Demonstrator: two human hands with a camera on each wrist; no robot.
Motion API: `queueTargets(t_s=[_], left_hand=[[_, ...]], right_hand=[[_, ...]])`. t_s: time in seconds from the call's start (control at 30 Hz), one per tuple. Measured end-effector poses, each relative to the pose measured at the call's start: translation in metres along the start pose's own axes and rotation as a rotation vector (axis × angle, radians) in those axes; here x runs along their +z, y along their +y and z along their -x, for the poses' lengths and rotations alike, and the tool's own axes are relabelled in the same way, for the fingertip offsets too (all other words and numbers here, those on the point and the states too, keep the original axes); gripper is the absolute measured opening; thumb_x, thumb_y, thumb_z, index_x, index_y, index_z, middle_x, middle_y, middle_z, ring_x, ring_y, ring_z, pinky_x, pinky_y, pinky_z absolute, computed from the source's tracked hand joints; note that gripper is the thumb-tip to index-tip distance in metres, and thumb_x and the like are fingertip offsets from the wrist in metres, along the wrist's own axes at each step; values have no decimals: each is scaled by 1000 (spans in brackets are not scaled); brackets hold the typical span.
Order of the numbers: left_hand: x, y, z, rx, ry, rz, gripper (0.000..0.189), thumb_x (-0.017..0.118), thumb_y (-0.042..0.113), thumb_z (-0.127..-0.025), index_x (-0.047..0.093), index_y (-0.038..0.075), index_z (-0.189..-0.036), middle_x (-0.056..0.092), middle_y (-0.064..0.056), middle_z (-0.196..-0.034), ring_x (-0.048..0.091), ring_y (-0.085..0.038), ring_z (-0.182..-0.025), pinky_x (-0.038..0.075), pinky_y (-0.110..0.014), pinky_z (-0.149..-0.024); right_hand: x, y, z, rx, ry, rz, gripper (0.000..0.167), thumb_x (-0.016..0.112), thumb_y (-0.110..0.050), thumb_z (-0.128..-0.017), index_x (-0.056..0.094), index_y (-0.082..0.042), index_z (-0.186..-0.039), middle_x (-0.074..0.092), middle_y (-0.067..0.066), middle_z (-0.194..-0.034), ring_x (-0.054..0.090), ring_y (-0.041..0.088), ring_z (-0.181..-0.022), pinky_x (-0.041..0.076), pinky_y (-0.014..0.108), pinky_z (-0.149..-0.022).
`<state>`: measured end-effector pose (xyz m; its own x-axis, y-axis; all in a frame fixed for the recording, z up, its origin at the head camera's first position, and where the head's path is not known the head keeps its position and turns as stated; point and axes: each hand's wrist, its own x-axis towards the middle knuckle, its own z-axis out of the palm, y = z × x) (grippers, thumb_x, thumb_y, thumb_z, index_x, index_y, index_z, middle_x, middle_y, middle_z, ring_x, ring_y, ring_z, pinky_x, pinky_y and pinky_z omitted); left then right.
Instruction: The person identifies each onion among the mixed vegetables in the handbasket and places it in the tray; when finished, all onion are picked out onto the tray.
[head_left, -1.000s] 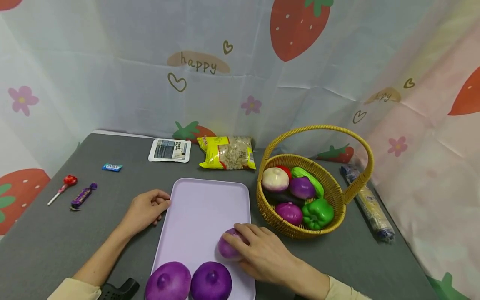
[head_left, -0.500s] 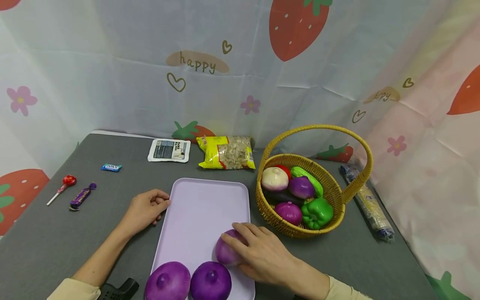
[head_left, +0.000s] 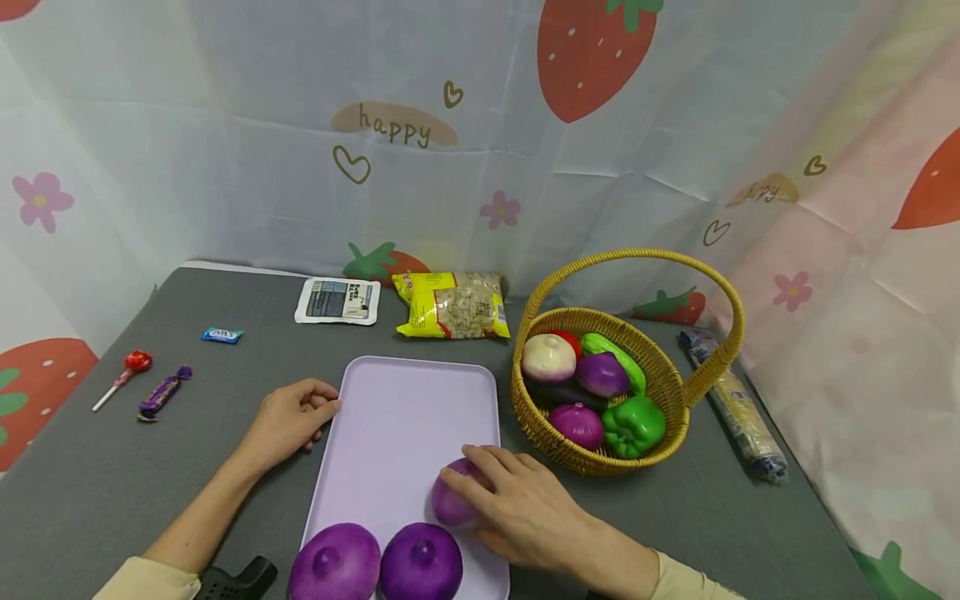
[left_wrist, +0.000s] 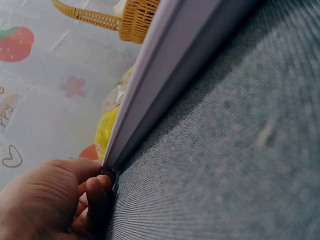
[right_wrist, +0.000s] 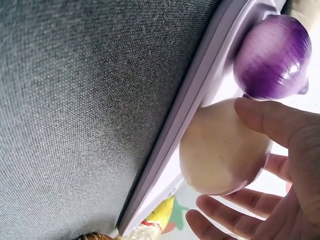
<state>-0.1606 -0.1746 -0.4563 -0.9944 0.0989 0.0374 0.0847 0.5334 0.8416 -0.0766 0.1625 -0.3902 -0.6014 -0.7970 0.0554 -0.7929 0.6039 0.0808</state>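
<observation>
My right hand (head_left: 528,508) holds a round purple-and-cream turnip (head_left: 452,497) low over the right side of a lilac tray (head_left: 412,408). In the right wrist view its cream side (right_wrist: 225,147) faces the camera, with the thumb on one side and the fingers around the other. Two purple onions (head_left: 422,560) sit side by side at the near end of the tray; the darker one is close by the turnip. My left hand (head_left: 288,421) pinches the tray's left rim (left_wrist: 132,100) between thumb and index finger, its other fingers curled below.
Right of the tray stands a yellow wicker basket (head_left: 525,425) of toy vegetables, its handle raised. Behind lie a yellow bag (head_left: 453,306) and a white packet (head_left: 337,301). A lollipop (head_left: 127,372) and two wrapped candies (head_left: 165,393) are at left, a long wrapped pack (head_left: 738,408) at far right.
The turnip has shifted slightly left and turned a little under my right hand, showing a deeper purple. My left hand stays at the tray rim.
</observation>
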Motion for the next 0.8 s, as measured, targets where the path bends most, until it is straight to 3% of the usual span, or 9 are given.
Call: queueTargets(t_s=[0.4,0.63,0.8], left_hand=[[0,0,0,-7,-3,-4,22,62,21,-95,65,3,-107,65,-6,-77,55,-8,-51,50,-26,-48],[-1,1,1,-7,-9,-2,22,62,21,-95,65,3,-108,66,-6,-78,55,-8,-51,51,-26,-49],[-1,1,1,-4,-9,0,23,62,21,-95,65,3,-108,66,-6,-78,55,-8,-51,51,-27,-48]], right_hand=[[-1,-1,0,1,-18,-13,77,77,-44,-81,38,-29,-146,50,10,-144,55,24,-125,56,42,-93],[-12,0,4,-9,75,19,77,79,-47,-77,45,-27,-143,51,10,-143,55,24,-125,56,40,-91],[-26,8,7,24,150,23,73,75,-50,-79,46,-26,-142,50,10,-143,56,26,-125,56,43,-92]])
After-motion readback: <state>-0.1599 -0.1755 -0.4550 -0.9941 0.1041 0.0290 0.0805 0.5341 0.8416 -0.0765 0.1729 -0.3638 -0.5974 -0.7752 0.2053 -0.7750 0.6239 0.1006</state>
